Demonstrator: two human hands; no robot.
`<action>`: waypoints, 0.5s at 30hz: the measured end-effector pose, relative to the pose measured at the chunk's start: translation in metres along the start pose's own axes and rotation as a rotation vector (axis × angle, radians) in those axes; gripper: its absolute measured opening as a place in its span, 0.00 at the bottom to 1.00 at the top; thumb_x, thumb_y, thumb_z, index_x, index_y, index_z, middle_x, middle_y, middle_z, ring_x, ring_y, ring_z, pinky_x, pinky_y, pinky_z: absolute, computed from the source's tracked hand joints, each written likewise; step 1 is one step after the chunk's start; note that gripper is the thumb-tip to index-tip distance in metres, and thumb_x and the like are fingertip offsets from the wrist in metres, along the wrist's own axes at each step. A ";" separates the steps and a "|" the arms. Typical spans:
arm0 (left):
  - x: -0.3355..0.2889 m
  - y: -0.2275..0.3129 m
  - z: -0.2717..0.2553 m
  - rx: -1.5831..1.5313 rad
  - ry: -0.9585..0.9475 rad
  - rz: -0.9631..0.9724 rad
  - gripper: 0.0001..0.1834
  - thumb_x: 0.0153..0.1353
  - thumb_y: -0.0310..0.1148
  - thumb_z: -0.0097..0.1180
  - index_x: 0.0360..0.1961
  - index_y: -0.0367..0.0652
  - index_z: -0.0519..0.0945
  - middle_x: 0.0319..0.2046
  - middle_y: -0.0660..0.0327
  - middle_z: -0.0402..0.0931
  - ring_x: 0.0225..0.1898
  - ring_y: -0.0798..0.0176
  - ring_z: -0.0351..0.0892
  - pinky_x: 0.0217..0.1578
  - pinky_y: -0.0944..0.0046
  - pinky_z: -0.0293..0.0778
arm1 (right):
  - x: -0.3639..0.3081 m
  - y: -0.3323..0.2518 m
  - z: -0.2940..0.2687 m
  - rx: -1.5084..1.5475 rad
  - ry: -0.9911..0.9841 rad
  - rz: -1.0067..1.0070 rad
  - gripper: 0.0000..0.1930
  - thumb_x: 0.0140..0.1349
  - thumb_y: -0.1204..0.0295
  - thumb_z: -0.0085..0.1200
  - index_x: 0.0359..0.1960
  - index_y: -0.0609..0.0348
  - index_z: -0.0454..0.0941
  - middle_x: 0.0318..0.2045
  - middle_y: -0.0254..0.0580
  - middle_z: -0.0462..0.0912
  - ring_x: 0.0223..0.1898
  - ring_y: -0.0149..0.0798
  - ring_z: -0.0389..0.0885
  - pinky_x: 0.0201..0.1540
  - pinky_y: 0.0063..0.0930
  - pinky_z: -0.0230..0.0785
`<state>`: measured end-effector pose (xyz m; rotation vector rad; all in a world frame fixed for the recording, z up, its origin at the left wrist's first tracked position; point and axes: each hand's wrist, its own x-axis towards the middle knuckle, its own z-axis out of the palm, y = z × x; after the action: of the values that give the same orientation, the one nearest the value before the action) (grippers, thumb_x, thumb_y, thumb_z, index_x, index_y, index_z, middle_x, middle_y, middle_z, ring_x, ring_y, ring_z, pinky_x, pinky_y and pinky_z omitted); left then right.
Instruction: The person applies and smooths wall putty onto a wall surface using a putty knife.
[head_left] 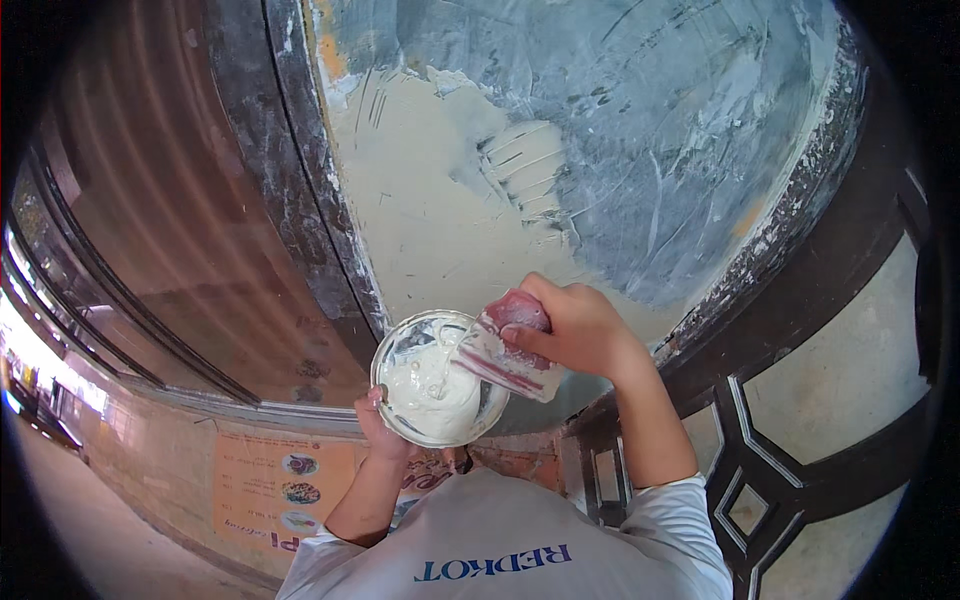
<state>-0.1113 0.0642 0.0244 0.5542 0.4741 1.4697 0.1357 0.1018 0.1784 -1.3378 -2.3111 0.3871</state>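
Nearest is the pale shirt point(480, 520), with large blue capital lettering point(492, 563) across it, upside down in this view. Just beyond, the left hand point(382, 428) is clamped on the lower-left edge of the bowl point(494, 404), its fingers partly hidden under it. The bowl looks light and thin-walled, but the white paste point(425, 395) inside should add weight — best cradled from below with a thumb at the rim, where smears may be slippery. The paste looks soft, thick and smooth.

The right hand point(585, 325) is closed around the reddish grip of the scraper point(515, 378), its smeared blade angled over the bowl's right side. The blade seems thin, probably a little springy; the grip is the place to hold it.

Off to the left, an orange poster point(285, 490) carries dark print and round food pictures. Farther off, the blue-grey wall point(680, 150) bears a cream coat point(430, 220) — no writing shows there.
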 end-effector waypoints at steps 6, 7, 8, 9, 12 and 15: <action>-0.005 0.000 -0.004 0.031 -0.019 -0.036 0.38 0.55 0.52 0.39 0.61 0.34 0.65 0.58 0.48 0.69 0.57 0.48 0.71 0.59 0.53 0.66 | 0.004 -0.023 0.011 -0.017 -0.046 -0.082 0.19 0.56 0.54 0.60 0.37 0.55 0.72 0.22 0.51 0.79 0.27 0.54 0.80 0.31 0.41 0.70; -0.005 0.001 -0.005 0.068 -0.036 -0.015 0.38 0.56 0.52 0.39 0.61 0.34 0.65 0.58 0.48 0.69 0.57 0.49 0.71 0.59 0.53 0.66 | 0.007 -0.023 0.016 -0.128 -0.074 -0.096 0.19 0.57 0.53 0.59 0.37 0.55 0.72 0.22 0.50 0.79 0.27 0.54 0.80 0.31 0.41 0.70; -0.007 0.003 0.000 0.125 0.005 -0.001 0.38 0.57 0.52 0.39 0.61 0.34 0.65 0.58 0.47 0.69 0.57 0.49 0.71 0.59 0.54 0.66 | 0.011 -0.018 0.014 0.042 -0.048 -0.122 0.19 0.57 0.54 0.59 0.35 0.56 0.71 0.20 0.51 0.78 0.28 0.56 0.80 0.31 0.46 0.69; -0.009 0.003 -0.001 0.127 0.012 0.004 0.38 0.57 0.52 0.39 0.61 0.34 0.65 0.58 0.47 0.69 0.57 0.49 0.71 0.59 0.54 0.66 | 0.012 -0.017 0.011 0.047 -0.053 -0.127 0.19 0.57 0.54 0.59 0.35 0.56 0.71 0.20 0.51 0.78 0.28 0.56 0.80 0.31 0.46 0.69; -0.012 0.005 0.002 -0.004 -0.014 0.001 0.38 0.57 0.53 0.39 0.61 0.34 0.65 0.58 0.47 0.69 0.57 0.50 0.70 0.58 0.54 0.67 | 0.013 -0.018 0.007 -0.038 0.004 -0.084 0.18 0.56 0.55 0.60 0.36 0.56 0.71 0.20 0.51 0.79 0.27 0.56 0.80 0.31 0.46 0.69; -0.011 0.001 -0.004 0.020 0.019 0.011 0.38 0.57 0.53 0.39 0.61 0.34 0.65 0.58 0.47 0.69 0.57 0.50 0.71 0.58 0.54 0.67 | 0.010 -0.018 0.017 -0.055 -0.055 -0.180 0.18 0.55 0.56 0.61 0.37 0.55 0.71 0.20 0.50 0.79 0.26 0.57 0.79 0.29 0.45 0.69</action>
<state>-0.1152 0.0539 0.0215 0.5598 0.5024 1.4836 0.1096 0.1014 0.1743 -1.1443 -2.4807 0.3079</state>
